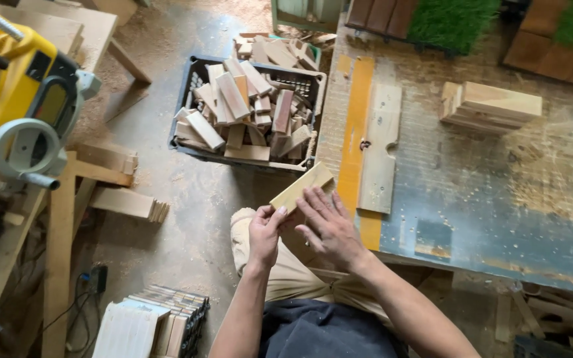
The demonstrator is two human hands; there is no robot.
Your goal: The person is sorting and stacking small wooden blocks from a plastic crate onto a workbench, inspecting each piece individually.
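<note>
Here, both hands turn a short wooden block over beside the workbench.

The left hand (264, 233) pinches the near end of the pale wooden block (302, 187) between thumb and curled fingers, while the right hand (328, 225) lies nearly flat and open against its underside, fingers spread, steadying rather than gripping. The block is tilted, its far end just off the workbench's (472, 199) near-left corner, beside the yellow strip (353, 142). Left of the workbench sits a black crate (313, 86) heaped with similar offcuts; on the workbench's far side rests a small stack of boards (489, 106), well apart from the hands. The step looks like checking a single piece; the next move seems to call for a firmer grasp by one hand before the block goes anywhere.
</note>
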